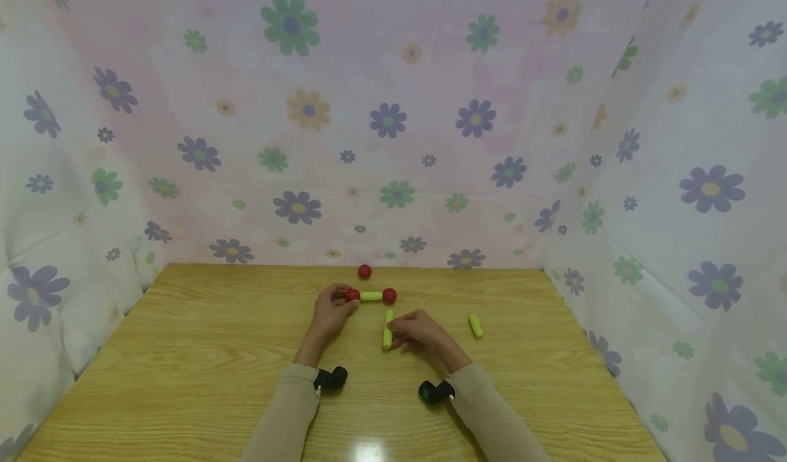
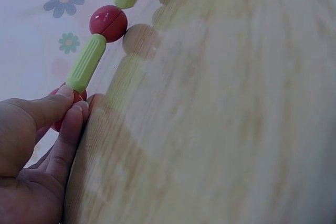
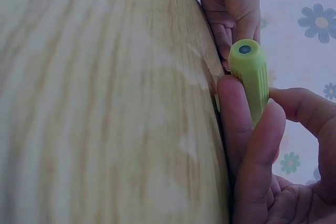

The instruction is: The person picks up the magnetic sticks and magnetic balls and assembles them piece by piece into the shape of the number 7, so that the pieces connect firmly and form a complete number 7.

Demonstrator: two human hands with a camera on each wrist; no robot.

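My left hand [image 1: 332, 310] pinches a red ball [image 1: 353, 296] between thumb and fingers. That ball sits at the left end of a yellow-green rod [image 1: 371, 296], and a second red ball [image 1: 390, 296] caps the rod's right end. In the left wrist view this ball-and-rod piece [image 2: 87, 62] lies close along the table. Between its thumb and fingers my right hand [image 1: 421, 331] holds another yellow-green rod [image 1: 388, 330], just below the second ball. The right wrist view shows the ribbed sides of this held rod [image 3: 251, 74] and a dark round spot on its near end.
A loose red ball [image 1: 365, 271] lies at the table's back edge. Off to the right rests a loose yellow-green rod [image 1: 476, 326]. The wooden table [image 1: 203, 359] is walled by flower-patterned cloth [image 1: 344, 175] at the back and both sides.
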